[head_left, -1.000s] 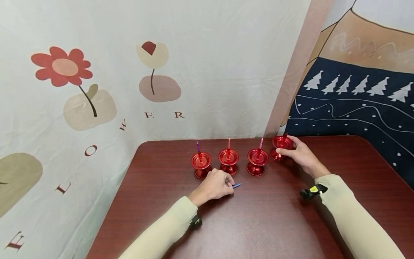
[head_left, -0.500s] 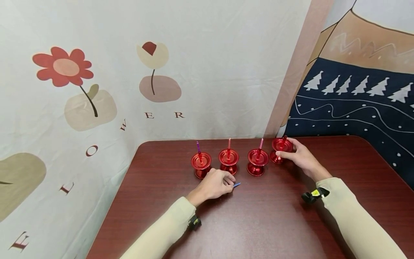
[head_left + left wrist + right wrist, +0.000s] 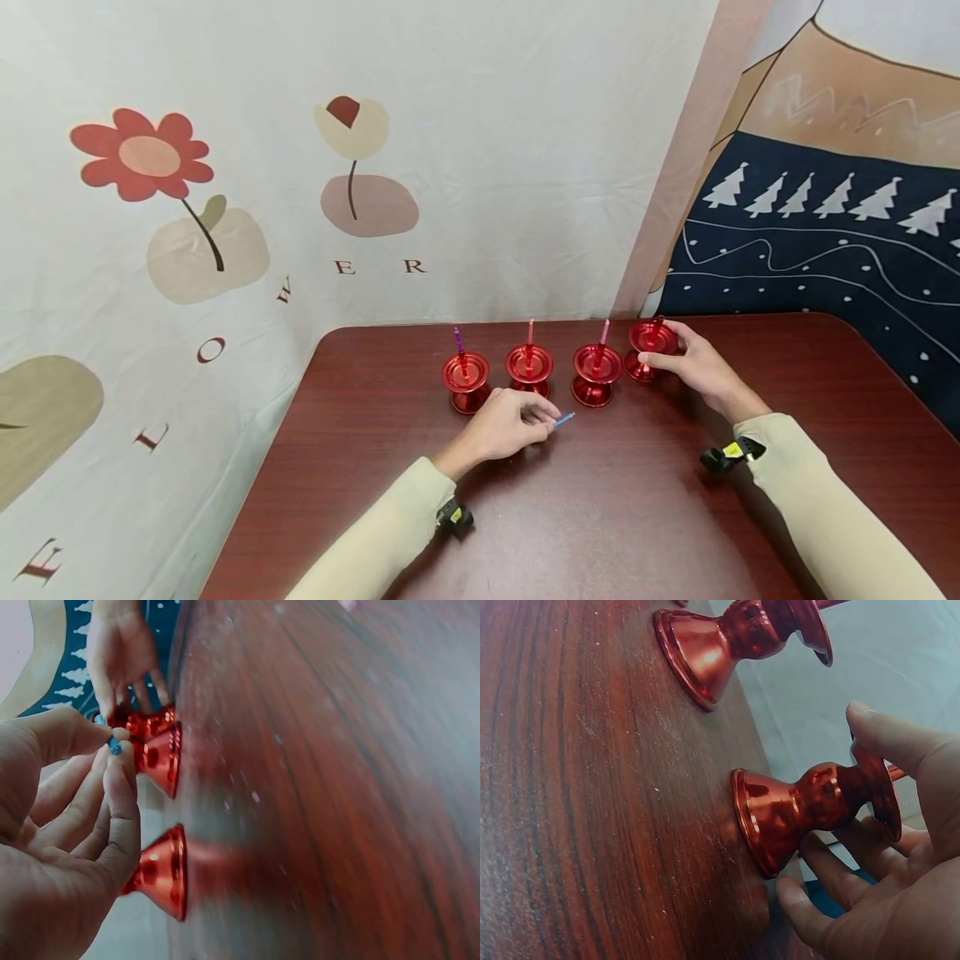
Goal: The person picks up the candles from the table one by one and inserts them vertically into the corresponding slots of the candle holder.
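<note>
My left hand (image 3: pixel 501 425) pinches a small blue candle (image 3: pixel 564 420) between thumb and fingertips, in front of the row of red candle holders. In the left wrist view the blue candle (image 3: pixel 114 745) points out from the fingertips. At the row's right end, my right hand (image 3: pixel 703 368) holds a shiny red candle holder (image 3: pixel 649 340) by its dish, thumb at the near rim and fingers around the far side. In the right wrist view this candle holder (image 3: pixel 772 825) stands upright, its foot at the tabletop. A red socket (image 3: pixel 657 325) rises from its dish, with no candle showing in it.
Left of it stand three more red holders: one with a purple candle (image 3: pixel 459 342), one with a coral candle (image 3: pixel 531 332) and one with a pink candle (image 3: pixel 605 332). The brown table (image 3: pixel 600 517) ends at a printed cloth backdrop (image 3: pixel 510 208) close behind the row.
My left hand has raised the blue candle and shifted it slightly right; more of it shows. The right-hand holder has come slightly nearer, then stayed almost still.
</note>
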`<state>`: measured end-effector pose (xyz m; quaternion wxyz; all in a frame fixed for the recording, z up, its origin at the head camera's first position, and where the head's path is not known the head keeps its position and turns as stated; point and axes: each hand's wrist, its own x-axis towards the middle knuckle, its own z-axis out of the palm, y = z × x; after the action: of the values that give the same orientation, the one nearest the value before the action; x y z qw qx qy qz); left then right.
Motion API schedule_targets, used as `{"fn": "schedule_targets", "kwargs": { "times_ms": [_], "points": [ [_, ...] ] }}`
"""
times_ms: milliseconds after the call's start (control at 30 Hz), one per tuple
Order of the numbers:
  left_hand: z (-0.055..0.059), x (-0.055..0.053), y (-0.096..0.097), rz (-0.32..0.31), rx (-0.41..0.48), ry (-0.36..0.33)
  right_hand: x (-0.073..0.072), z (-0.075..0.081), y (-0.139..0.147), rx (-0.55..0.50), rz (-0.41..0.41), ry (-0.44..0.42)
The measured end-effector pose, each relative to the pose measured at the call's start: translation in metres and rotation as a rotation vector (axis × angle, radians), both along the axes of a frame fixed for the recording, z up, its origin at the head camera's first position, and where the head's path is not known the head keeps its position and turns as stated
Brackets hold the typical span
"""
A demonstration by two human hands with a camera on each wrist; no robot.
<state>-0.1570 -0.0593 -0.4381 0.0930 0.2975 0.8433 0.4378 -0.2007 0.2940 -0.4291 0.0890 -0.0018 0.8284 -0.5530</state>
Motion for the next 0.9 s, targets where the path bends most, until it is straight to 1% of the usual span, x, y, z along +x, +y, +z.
{"fn": "schedule_targets", "kwargs": {
  "times_ms": [200,367,500,733,900],
  "points": [
    [0.01,0.004,0.01,-0.015,0.08,0.0,0.002,-0.002,0.0,0.004,0.002,0.017],
    [0.018,0.006,0.02,-0.036,0.152,0.026,0.004,-0.002,0.0,0.0,0.007,0.026],
    [0.025,0.006,0.03,-0.026,0.198,0.052,0.007,-0.002,0.0,0.011,0.012,0.031],
    [0.043,-0.001,0.056,0.011,0.259,0.105,0.009,-0.004,-0.002,0.017,0.019,0.074],
    [0.056,-0.007,0.075,0.019,0.25,0.15,0.011,-0.006,-0.002,0.031,0.028,0.076]
  ]
}}
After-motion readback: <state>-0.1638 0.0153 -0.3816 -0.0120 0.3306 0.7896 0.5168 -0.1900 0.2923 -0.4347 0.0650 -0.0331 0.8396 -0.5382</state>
